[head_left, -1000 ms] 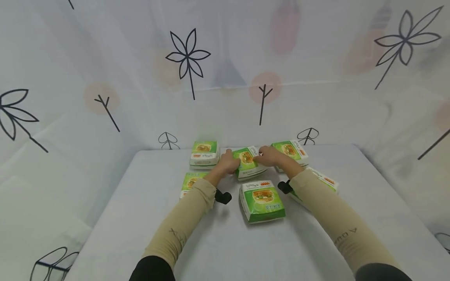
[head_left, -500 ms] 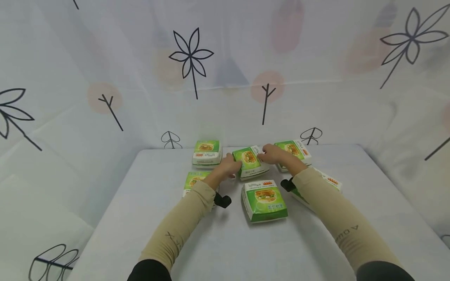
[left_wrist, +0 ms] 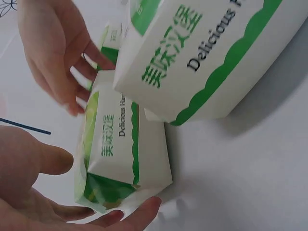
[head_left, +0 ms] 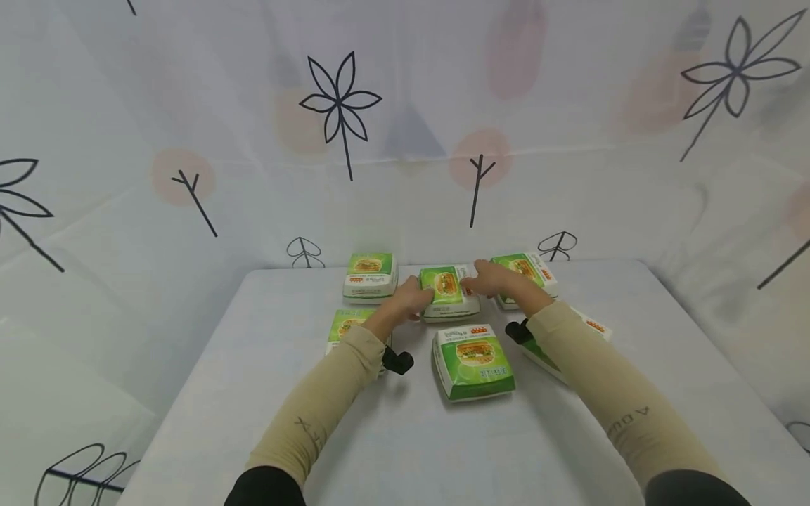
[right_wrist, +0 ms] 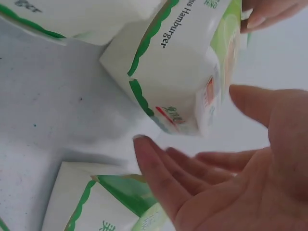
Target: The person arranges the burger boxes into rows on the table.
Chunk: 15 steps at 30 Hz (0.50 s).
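A green and white paper hamburger box lies in the back row between both hands. My left hand is at its left end; in the left wrist view the thumb stands apart from the fingers, which reach along the low edge of the box. At the opposite end is my right hand. Its fingers are stretched and spread in the right wrist view, with the thumb close beside the box end. Just in front sits another hamburger box, turned slightly.
More hamburger boxes stand around: back left, back right, one partly behind the left forearm and one partly behind the right forearm. A patterned cloth hangs behind the white table.
The middle box has turned from a slant to nearly square with the table's back edge. The right hand has eased off to its right end. The other boxes stay where they were.
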### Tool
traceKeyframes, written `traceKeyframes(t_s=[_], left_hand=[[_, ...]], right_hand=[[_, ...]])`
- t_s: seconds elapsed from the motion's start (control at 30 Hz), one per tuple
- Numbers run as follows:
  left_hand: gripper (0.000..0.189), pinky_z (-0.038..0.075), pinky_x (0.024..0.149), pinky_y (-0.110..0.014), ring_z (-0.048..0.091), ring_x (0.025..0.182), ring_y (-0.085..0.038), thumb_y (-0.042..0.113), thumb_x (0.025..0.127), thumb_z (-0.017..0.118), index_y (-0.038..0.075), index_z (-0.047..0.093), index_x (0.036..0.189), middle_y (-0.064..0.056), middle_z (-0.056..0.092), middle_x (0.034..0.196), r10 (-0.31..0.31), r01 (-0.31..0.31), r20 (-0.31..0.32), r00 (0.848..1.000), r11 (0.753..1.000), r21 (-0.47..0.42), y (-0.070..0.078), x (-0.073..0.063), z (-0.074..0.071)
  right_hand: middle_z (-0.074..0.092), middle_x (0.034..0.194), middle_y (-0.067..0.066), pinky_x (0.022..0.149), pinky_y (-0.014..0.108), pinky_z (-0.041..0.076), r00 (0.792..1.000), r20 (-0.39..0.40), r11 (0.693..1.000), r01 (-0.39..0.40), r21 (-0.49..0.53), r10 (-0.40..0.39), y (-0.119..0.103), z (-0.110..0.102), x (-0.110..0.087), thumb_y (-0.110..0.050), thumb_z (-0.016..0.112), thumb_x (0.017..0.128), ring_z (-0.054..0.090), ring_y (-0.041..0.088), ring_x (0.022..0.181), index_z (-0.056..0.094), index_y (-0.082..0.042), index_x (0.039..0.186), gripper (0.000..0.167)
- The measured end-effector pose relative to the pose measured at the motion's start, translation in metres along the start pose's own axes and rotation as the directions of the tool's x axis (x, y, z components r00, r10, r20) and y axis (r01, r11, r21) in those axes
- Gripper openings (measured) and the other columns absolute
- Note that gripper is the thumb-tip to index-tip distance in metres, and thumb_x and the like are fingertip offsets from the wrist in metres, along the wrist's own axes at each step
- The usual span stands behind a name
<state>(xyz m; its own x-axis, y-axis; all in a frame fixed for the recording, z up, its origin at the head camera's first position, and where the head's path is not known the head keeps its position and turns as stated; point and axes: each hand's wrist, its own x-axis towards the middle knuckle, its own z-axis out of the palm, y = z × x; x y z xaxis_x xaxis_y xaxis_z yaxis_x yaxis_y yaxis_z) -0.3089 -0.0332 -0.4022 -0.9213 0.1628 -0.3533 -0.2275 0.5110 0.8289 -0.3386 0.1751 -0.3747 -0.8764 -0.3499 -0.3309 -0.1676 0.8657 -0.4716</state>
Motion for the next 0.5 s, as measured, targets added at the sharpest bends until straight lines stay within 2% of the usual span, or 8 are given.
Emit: traceKeyframes(t_s=[0.1,0.13,0.2,0.27,0.33,0.4,0.5], left_hand=[[0.058,0.055,0.097,-0.05,0.054,0.127,-0.038,0.021,0.107,0.047,-0.009,0.027,0.153,-0.027,0.047,0.141,0.01,-0.009,0.023,1.0,1.0,-0.02,0.0,-0.005,0.001],[0.058,0.055,0.098,-0.05,0.054,0.127,-0.038,0.021,0.107,0.047,-0.009,0.026,0.153,-0.028,0.046,0.142,0.012,-0.011,0.031,0.999,0.999,-0.036,0.0,-0.007,0.001],[0.06,0.055,0.099,-0.049,0.053,0.129,-0.038,0.019,0.108,0.046,-0.008,0.022,0.155,-0.028,0.044,0.145,0.013,-0.01,0.043,0.999,0.998,-0.07,0.0,-0.008,0.002],[0.06,0.054,0.099,-0.049,0.052,0.131,-0.038,0.017,0.108,0.045,-0.008,0.02,0.156,-0.029,0.04,0.148,0.012,-0.007,0.047,0.999,0.995,-0.097,0.001,-0.009,0.005],[0.06,0.055,0.099,-0.049,0.051,0.132,-0.039,0.015,0.107,0.045,-0.008,0.02,0.157,-0.028,0.04,0.15,0.008,-0.005,0.03,1.0,0.996,-0.093,0.0,-0.006,0.007],[0.059,0.055,0.098,-0.051,0.05,0.132,-0.039,0.014,0.107,0.046,-0.008,0.022,0.156,-0.028,0.04,0.15,0.01,-0.009,0.018,1.0,0.997,-0.077,0.0,-0.003,0.006],[0.055,0.054,0.098,-0.053,0.05,0.131,-0.039,0.014,0.106,0.046,-0.007,0.029,0.154,-0.027,0.042,0.149,0.025,-0.025,0.019,1.0,0.999,-0.047,-0.001,0.002,0.002]], right_hand=[[0.019,0.162,0.035,0.119,0.059,0.029,0.999,0.001,0.999,0.034,0.007,-0.034,-0.001,-0.001,0.005,-0.032,0.046,0.109,0.03,0.049,0.146,0.009,0.013,0.158,0.076],[0.019,0.162,0.035,0.121,0.06,0.026,0.999,0.003,0.999,0.048,0.007,-0.048,-0.001,-0.001,0.007,-0.032,0.046,0.109,0.024,0.05,0.149,0.009,0.013,0.158,0.076],[0.019,0.162,0.035,0.122,0.06,0.023,0.998,0.004,0.998,0.061,0.003,-0.061,-0.001,0.0,0.011,-0.033,0.047,0.108,0.021,0.05,0.15,0.011,0.012,0.158,0.076],[0.025,0.161,0.035,0.121,0.06,0.024,0.998,0.001,0.998,0.06,0.001,-0.06,0.001,0.002,0.012,-0.033,0.047,0.107,0.024,0.05,0.149,0.017,0.012,0.157,0.074],[0.035,0.154,0.036,0.118,0.06,0.032,0.998,-0.002,0.998,0.061,-0.021,-0.061,0.001,0.004,0.013,-0.034,0.048,0.107,0.034,0.05,0.144,0.025,0.014,0.154,0.071],[0.05,0.141,0.036,0.108,0.056,0.044,0.998,-0.011,0.997,0.061,-0.039,-0.061,0.0,0.006,0.012,-0.034,0.05,0.107,0.05,0.047,0.131,0.036,0.016,0.145,0.065],[0.058,0.124,0.032,0.093,0.05,0.052,0.999,-0.031,0.997,0.043,-0.057,-0.045,-0.005,0.008,0.009,-0.035,0.053,0.106,0.059,0.041,0.112,0.043,0.016,0.134,0.059]])
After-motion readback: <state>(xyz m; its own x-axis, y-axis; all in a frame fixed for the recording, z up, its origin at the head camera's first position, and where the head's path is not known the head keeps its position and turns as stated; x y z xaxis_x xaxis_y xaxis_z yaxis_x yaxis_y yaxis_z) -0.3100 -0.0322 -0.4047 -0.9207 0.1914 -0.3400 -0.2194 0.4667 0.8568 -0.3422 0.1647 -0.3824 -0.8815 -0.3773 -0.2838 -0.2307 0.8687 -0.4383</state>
